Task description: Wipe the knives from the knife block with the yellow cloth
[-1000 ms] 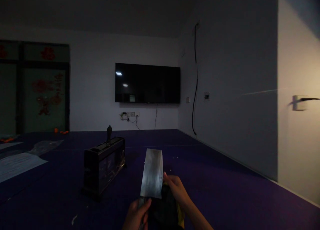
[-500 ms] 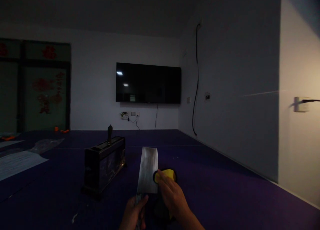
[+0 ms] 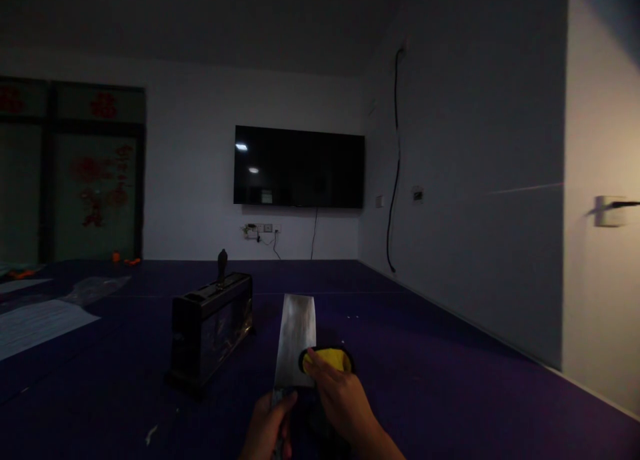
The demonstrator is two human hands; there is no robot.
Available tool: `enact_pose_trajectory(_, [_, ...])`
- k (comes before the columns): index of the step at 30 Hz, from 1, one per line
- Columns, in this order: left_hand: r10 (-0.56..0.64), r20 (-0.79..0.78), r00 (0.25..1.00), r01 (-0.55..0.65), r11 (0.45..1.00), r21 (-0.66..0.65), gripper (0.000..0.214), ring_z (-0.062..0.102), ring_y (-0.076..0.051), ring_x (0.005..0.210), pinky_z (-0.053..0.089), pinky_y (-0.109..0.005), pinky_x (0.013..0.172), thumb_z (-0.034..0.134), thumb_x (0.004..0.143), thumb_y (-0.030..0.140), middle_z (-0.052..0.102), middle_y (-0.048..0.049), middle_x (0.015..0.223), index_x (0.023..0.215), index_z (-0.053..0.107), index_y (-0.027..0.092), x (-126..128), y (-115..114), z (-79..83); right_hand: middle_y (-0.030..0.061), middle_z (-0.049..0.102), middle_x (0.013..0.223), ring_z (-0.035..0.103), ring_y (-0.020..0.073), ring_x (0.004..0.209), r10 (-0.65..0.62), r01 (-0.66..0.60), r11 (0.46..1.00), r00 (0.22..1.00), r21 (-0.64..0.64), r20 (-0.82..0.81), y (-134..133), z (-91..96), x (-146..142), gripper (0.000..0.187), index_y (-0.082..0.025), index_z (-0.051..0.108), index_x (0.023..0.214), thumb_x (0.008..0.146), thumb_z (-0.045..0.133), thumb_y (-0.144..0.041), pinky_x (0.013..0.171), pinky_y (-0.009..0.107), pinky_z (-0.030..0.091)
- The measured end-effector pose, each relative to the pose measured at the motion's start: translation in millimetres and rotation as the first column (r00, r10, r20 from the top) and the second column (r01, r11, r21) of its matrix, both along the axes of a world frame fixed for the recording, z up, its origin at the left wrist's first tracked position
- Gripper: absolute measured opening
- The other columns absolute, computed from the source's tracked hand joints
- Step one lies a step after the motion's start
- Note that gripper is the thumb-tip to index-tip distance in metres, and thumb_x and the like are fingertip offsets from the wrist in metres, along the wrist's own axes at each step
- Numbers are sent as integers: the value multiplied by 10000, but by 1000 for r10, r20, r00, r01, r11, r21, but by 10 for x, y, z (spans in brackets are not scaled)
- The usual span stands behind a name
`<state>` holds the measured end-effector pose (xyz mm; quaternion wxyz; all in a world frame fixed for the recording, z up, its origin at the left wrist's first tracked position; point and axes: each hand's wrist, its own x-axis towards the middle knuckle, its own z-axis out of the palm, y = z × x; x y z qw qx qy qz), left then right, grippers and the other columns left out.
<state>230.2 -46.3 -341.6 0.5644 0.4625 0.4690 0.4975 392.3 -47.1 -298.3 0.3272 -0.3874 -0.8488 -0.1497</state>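
A cleaver (image 3: 296,333) with a broad grey blade points away from me, its blade tip up. My left hand (image 3: 270,420) is closed around its handle at the bottom of the view. My right hand (image 3: 343,397) presses a yellow cloth with a dark edge (image 3: 334,359) against the lower right part of the blade. The cloth's lower part hangs in shadow below my hand and is hard to make out. Left of the cleaver stands a black knife block (image 3: 213,330) with one dark handle sticking up from its top.
Everything stands on a purple-blue surface (image 3: 425,380). A printed sheet (image 3: 45,327) and clear plastic wrap (image 3: 95,290) lie at the left, small orange items (image 3: 132,262) farther back. A television (image 3: 300,168) hangs on the far wall; a door (image 3: 600,280) is at the right.
My right hand and the cloth have shifted slightly left and down, farther onto the blade. My left hand and the cleaver stay nearly still. The view has turned slightly.
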Motion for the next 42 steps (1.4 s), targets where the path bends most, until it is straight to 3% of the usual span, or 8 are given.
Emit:
enact_pose_trajectory(5, [49,72,996,-50,999,14,528,350,-61,242,164,-160,299,586,500,690,358,83,336,513,429,186,-11,-64,40,49,494,1286,611,164,979,46,-47,997,999,-65,-26,-2,-13,-28,454,-233,555,1162,782,381,-56,840,253,490])
enact_pose_trajectory(17, [63,187,980,-62,998,-11,537,320,-51,255,201,-169,295,667,404,661,354,81,327,466,432,182,-31,-62,71,31,595,1175,591,136,1012,165,-184,967,979,-177,-116,-163,81,-102,444,-220,629,1049,706,406,-46,865,205,457])
enact_pose_trajectory(31, [43,101,994,-45,999,10,514,322,-49,258,188,-166,304,635,473,656,355,82,345,502,436,183,-32,-86,90,52,513,1265,594,161,1009,72,-82,984,995,-160,-70,-103,90,-32,425,-218,573,1139,771,408,-85,841,236,481])
enact_pose_trajectory(38, [49,86,995,-52,998,27,513,327,-48,259,177,-164,315,599,506,675,366,86,359,556,455,185,-27,-132,130,15,390,1357,616,168,968,-36,40,986,999,-159,29,-30,63,-42,668,-292,460,1261,682,379,31,823,267,500])
enact_pose_trajectory(42, [46,80,996,-48,998,29,513,330,-49,254,167,-164,315,584,520,679,364,84,359,540,442,186,-24,-139,133,2,360,1372,629,184,940,-58,69,986,996,-151,71,-22,55,-38,681,-309,480,1246,658,395,24,805,274,510])
